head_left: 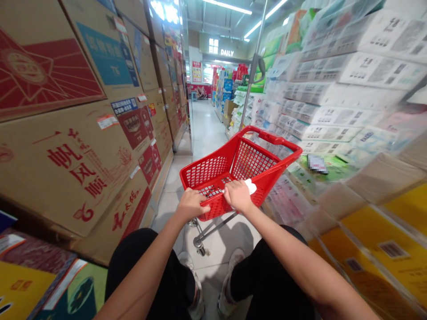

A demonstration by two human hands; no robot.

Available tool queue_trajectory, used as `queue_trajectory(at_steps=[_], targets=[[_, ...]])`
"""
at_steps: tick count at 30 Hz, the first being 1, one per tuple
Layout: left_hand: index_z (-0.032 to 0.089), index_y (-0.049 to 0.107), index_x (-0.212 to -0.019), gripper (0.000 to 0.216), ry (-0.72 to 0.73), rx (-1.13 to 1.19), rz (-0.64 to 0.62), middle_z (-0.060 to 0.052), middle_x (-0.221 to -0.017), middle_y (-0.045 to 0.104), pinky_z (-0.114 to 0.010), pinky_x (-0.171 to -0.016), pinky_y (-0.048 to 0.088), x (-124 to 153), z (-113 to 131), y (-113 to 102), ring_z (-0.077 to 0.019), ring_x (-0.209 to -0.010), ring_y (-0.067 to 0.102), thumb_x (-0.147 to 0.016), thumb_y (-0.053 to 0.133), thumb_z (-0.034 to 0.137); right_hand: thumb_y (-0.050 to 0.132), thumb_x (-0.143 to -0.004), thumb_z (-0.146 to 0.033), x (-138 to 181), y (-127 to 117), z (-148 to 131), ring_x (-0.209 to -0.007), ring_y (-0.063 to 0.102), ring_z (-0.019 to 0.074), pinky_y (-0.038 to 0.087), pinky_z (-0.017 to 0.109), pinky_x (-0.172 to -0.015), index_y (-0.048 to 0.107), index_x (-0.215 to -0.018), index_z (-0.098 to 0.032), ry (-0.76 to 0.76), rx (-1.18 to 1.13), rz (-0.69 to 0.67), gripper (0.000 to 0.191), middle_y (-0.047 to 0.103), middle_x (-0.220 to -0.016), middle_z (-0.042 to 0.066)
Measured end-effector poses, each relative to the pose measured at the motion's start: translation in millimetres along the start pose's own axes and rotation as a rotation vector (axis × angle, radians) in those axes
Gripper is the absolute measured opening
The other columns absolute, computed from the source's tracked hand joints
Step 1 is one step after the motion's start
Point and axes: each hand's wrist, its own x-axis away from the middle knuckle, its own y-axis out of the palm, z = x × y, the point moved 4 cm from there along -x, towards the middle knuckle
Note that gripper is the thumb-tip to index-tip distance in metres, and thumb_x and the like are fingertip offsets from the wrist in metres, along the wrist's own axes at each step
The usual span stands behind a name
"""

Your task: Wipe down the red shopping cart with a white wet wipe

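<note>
A red plastic shopping basket (pixel 213 171) on a wheeled frame stands in the aisle in front of me. Its red handle is raised at the far side. My left hand (pixel 191 203) grips the near rim of the basket with closed fingers. Further right on the same rim my right hand (pixel 237 195) also grips, with a small white item (pixel 251 186) pressed under its fingers. The basket's mesh bottom looks empty. My knees in dark trousers and my light shoes show below, as if I crouch or sit low.
Stacked cardboard cartons (pixel 76 146) with red print wall the left side. Packs of tissue paper (pixel 333 89) and yellow boxes (pixel 376 249) line the right. The narrow tiled aisle (pixel 203 129) runs ahead to more shelves. A metal pole (pixel 253 75) rises behind the basket.
</note>
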Motion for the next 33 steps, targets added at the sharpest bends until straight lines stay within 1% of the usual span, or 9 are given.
queue_trajectory(at_steps=[4, 6, 8, 11, 18, 21, 24, 30, 33], targets=[[0.022, 0.070, -0.063, 0.022, -0.036, -0.019, -0.036, -0.005, -0.067, 0.069, -0.037, -0.073, 0.029, -2.3, -0.2, -0.5, -0.0193, -0.069, 0.057, -0.073, 0.062, 0.040, 0.047, -0.097, -0.030, -4.5, 6.2, -61.0, -0.081, 0.053, 0.0205, 0.027, 0.037, -0.077, 0.060, -0.081, -0.020, -0.035, -0.101, 0.047, 0.023, 0.068, -0.079, 0.005], [0.021, 0.068, -0.060, 0.020, -0.046, -0.014, -0.053, -0.005, -0.066, 0.069, -0.037, -0.073, 0.029, -1.7, -2.0, -0.3, -0.0188, -0.068, 0.056, -0.071, 0.062, 0.037, 0.047, -0.097, -0.031, -6.0, 7.6, -73.9, -0.081, 0.052, 0.0205, 0.027, 0.037, -0.077, 0.060, -0.081, -0.020, -0.074, -0.122, 0.058, 0.024, 0.067, -0.079, 0.005], [0.022, 0.065, -0.059, 0.019, -0.033, 0.008, -0.034, -0.003, -0.064, 0.067, -0.037, -0.074, 0.030, -0.4, -3.5, -0.5, -0.0180, -0.068, 0.054, -0.071, 0.062, 0.036, 0.046, -0.098, -0.032, -6.1, 7.8, -71.2, -0.081, 0.052, 0.0203, 0.027, 0.036, -0.075, 0.060, -0.082, -0.020, -0.117, -0.118, 0.055, 0.025, 0.066, -0.079, 0.004], [0.021, 0.060, -0.056, 0.023, -0.036, 0.037, 0.045, -0.001, -0.060, 0.061, -0.036, -0.075, 0.031, 1.7, -7.1, -1.2, -0.0160, -0.065, 0.050, -0.070, 0.062, 0.038, 0.045, -0.099, -0.032, -4.0, 5.1, -37.6, -0.079, 0.052, 0.0197, 0.027, 0.035, -0.074, 0.061, -0.083, -0.020, -0.123, -0.068, 0.029, 0.026, 0.066, -0.080, 0.004], [0.020, 0.051, -0.054, 0.027, -0.068, 0.095, 0.092, 0.002, -0.058, 0.052, -0.035, -0.076, 0.031, 0.5, -12.3, 1.1, -0.0133, -0.063, 0.043, -0.066, 0.066, 0.039, 0.042, -0.099, -0.028, 1.0, -15.2, 98.9, -0.080, 0.051, 0.0211, 0.027, 0.035, -0.077, 0.064, -0.079, -0.017, 0.025, 0.142, -0.022, 0.032, 0.067, -0.080, 0.008], [0.020, 0.050, -0.053, 0.028, -0.067, 0.096, 0.102, 0.002, -0.057, 0.051, -0.035, -0.076, 0.031, -1.8, -9.4, 1.6, -0.0134, -0.063, 0.043, -0.066, 0.065, 0.040, 0.042, -0.099, -0.027, 0.6, -18.4, 118.6, -0.081, 0.050, 0.0220, 0.028, 0.036, -0.079, 0.064, -0.077, -0.017, 0.100, 0.170, -0.001, 0.033, 0.068, -0.080, 0.009], [0.020, 0.051, -0.053, 0.029, -0.078, 0.080, 0.100, 0.002, -0.055, 0.050, -0.036, -0.077, 0.030, -3.9, -6.6, 3.0, -0.0134, -0.062, 0.043, -0.067, 0.065, 0.040, 0.042, -0.099, -0.027, -0.4, -12.1, 92.9, -0.079, 0.050, 0.0219, 0.028, 0.037, -0.080, 0.062, -0.074, -0.018, 0.154, 0.126, 0.028, 0.034, 0.068, -0.077, 0.008], [0.020, 0.054, -0.053, 0.027, -0.081, 0.074, 0.110, 0.002, -0.055, 0.053, -0.036, -0.075, 0.030, -4.3, -5.7, 4.4, -0.0136, -0.061, 0.044, -0.067, 0.065, 0.041, 0.043, -0.099, -0.028, -5.2, 3.6, -27.0, -0.079, 0.051, 0.0214, 0.028, 0.037, -0.078, 0.059, -0.077, -0.020, 0.125, -0.055, 0.074, 0.028, 0.067, -0.078, 0.005], [0.021, 0.056, -0.053, 0.024, -0.065, 0.073, 0.101, 0.001, -0.055, 0.056, -0.036, -0.073, 0.028, -2.6, -6.6, 5.3, -0.0146, -0.061, 0.045, -0.068, 0.063, 0.038, 0.043, -0.100, -0.028, -7.8, 5.7, -69.4, -0.081, 0.052, 0.0216, 0.029, 0.037, -0.079, 0.058, -0.080, -0.021, 0.069, -0.124, 0.081, 0.026, 0.067, -0.080, 0.004]])
